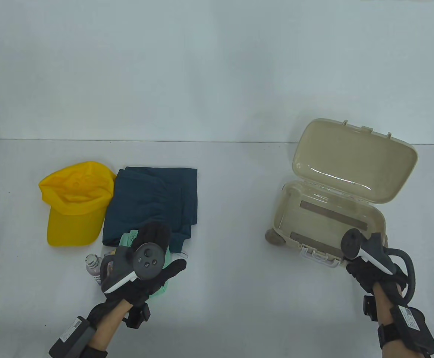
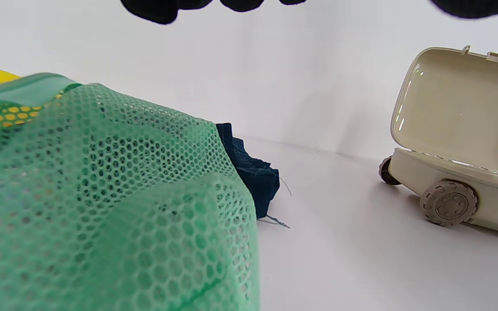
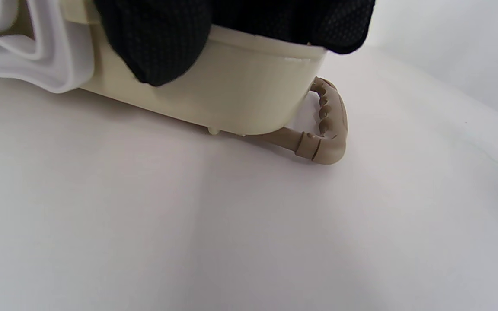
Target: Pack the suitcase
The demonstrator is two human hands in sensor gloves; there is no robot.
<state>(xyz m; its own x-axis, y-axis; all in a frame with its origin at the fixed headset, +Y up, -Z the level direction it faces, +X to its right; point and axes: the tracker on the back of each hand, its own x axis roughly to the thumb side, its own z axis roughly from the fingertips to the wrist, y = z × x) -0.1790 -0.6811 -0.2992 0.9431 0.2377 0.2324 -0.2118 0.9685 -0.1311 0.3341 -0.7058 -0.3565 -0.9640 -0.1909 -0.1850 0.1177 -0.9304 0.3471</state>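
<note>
A green mesh bag [image 1: 129, 240] is covered by the left hand [image 1: 150, 261], its fingers [image 1: 157, 233] extended. The open suitcase [image 1: 329, 220] rim is grasped by the right hand [image 1: 370, 266].

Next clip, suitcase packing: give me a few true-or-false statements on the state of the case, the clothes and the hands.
1. The suitcase lid is open. True.
2. The yellow cap lies inside the suitcase. False: it lies on the table, left of the folded dark blue garment.
3. The left hand is over the green mesh bag. True.
4. The right hand holds a bottle. False: its fingers rest on the suitcase's near rim.
</note>
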